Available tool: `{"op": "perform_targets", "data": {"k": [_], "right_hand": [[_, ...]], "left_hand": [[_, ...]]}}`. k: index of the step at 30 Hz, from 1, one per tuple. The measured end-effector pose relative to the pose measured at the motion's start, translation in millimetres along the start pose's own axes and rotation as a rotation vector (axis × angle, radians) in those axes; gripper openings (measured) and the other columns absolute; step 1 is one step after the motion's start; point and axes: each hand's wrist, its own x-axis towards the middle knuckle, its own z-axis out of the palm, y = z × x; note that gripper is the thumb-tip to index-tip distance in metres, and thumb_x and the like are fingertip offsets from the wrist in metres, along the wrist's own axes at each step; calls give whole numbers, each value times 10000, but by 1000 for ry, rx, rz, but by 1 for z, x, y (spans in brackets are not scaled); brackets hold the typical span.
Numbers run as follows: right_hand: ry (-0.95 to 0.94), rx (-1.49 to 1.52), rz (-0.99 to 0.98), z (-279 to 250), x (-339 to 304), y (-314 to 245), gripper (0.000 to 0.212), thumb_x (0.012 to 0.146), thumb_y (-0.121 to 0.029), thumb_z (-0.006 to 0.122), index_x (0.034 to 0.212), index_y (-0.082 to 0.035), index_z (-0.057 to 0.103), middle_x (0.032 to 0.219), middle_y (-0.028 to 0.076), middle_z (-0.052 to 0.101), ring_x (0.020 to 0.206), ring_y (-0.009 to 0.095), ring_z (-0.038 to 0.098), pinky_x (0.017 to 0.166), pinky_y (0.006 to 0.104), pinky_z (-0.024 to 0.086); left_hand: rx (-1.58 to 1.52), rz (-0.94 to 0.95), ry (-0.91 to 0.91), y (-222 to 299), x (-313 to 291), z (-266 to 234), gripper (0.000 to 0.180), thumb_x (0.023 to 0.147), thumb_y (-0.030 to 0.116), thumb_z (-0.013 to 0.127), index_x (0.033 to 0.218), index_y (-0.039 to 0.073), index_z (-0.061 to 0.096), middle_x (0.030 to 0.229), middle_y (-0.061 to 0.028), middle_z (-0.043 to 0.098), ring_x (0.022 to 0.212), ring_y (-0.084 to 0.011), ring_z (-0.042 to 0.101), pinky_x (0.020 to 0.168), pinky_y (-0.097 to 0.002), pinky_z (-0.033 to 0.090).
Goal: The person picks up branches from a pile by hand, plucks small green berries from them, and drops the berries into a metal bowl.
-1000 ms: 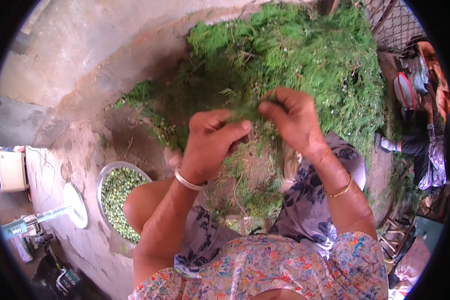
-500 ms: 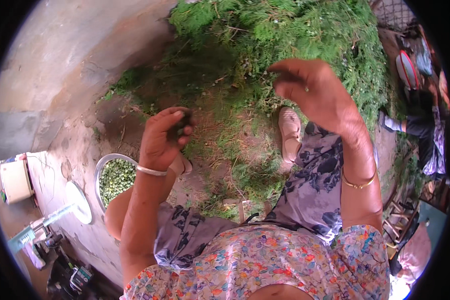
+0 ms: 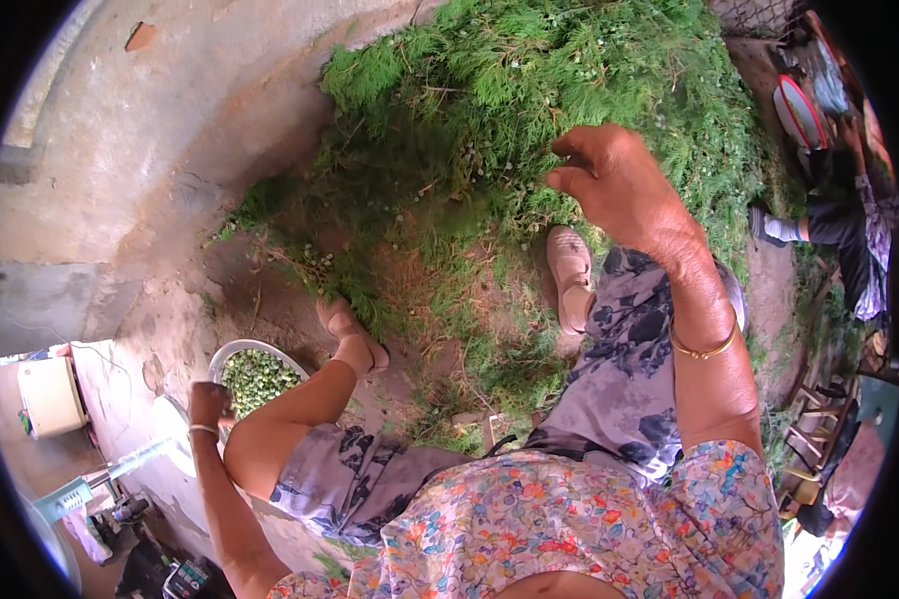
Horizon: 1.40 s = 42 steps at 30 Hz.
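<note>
One silvery, round-rimmed basin (image 3: 258,343) is holding small, knobbly green cones (image 3: 260,379). Left hand (image 3: 210,404), at the basin's left edge, is curling; grip unclear. Right of the basin, feathery green branches (image 3: 609,75) are heaping; right hand (image 3: 561,164), half open, visibly empty, is hanging before them.

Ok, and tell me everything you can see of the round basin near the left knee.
The basin is round, with a pale, silvery rim that looks like metal. It sits upright on the ground, left of the person's left leg, and holds many small, roundish green pieces. The leg hides part of its lower edge. The left hand is at its left side; whether hand or leg touches it, I can't tell.
</note>
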Motion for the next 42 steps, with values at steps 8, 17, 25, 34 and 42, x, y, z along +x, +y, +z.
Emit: {"op": "perform_targets", "data": {"k": [8,17,25,34,42], "right_hand": [[-7,-130,-34,-10,-9,9,227,781,-132,646,764,82,569,742,284,573,784,453,569,681,472,456],[150,-155,79,-33,-22,23,169,764,-62,647,722,65,543,590,233,564,629,395,599,576,433,454],[-192,-456,-106,-22,-36,24,313,690,-79,693,936,81,583,666,134,571,598,279,594,549,364,466],[-269,-434,-223,3,-34,13,351,657,-119,591,927,104,566,649,99,531,604,201,545,562,313,436],[-277,-584,-213,-7,-23,15,348,667,-69,611,968,86,531,747,147,562,654,281,577,614,409,458]], "left_hand": [[85,97,-111,129,32,1,557,660,220,748,1123,-41,584,1077,-239,611,1016,-356,587,885,-385,457],[71,835,-139,423,104,201,367,706,119,640,1046,0,571,982,-242,597,944,-411,565,803,-456,478],[286,1175,-157,576,83,317,458,816,65,503,1269,121,472,1467,-131,250,1325,-481,201,954,-688,294],[455,849,-297,545,113,334,358,814,80,531,1163,157,556,1427,-116,275,1282,-412,309,964,-657,293],[-35,712,-3,388,126,279,265,655,-14,642,901,81,670,894,-116,623,859,-309,608,743,-404,484]]}}
